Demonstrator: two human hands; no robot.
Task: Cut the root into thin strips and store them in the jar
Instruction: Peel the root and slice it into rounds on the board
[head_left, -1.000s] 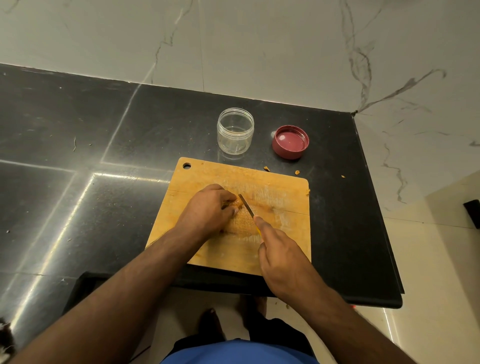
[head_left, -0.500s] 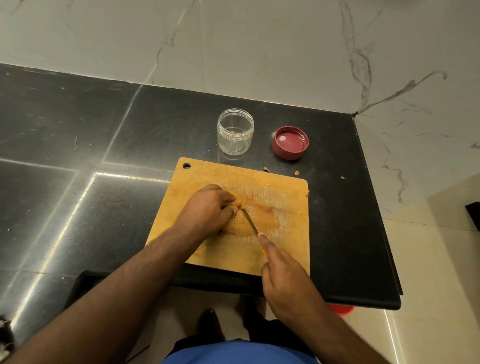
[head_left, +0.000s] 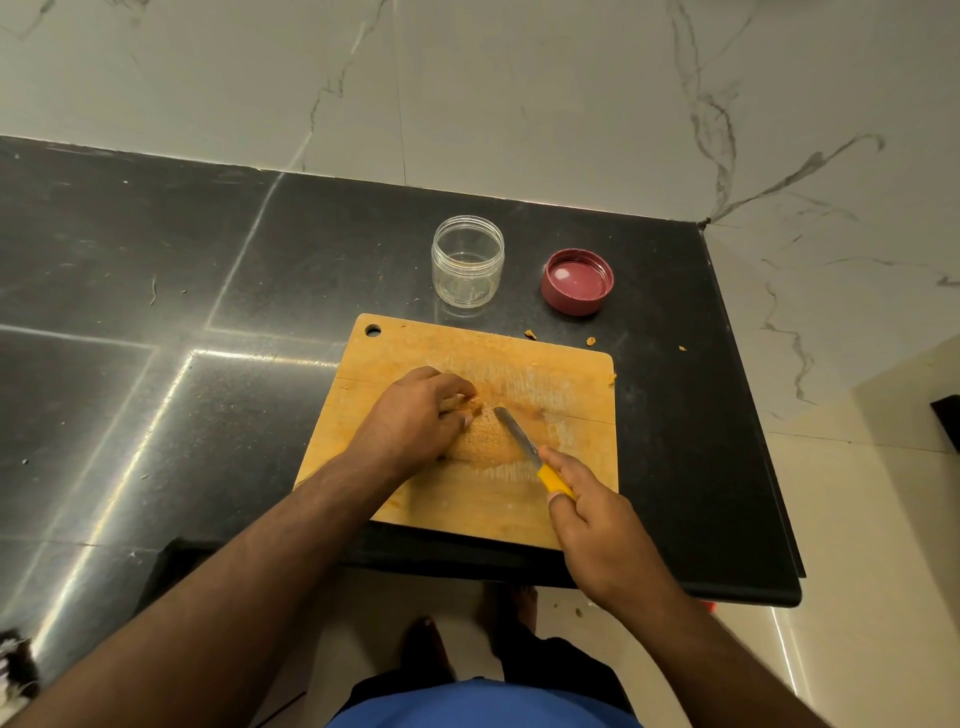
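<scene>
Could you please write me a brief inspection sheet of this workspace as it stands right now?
Surface: black stone counter, wooden cutting board at its front edge.
Job's things: root under left fingers; knife; jar open, looks empty; lid upturned beside it.
Clutter: orange scraps beyond the board.
Grippers: left hand holds the root; right hand grips the knife.
Cables: nothing seen.
Surroundings: marble wall, tiled floor.
</scene>
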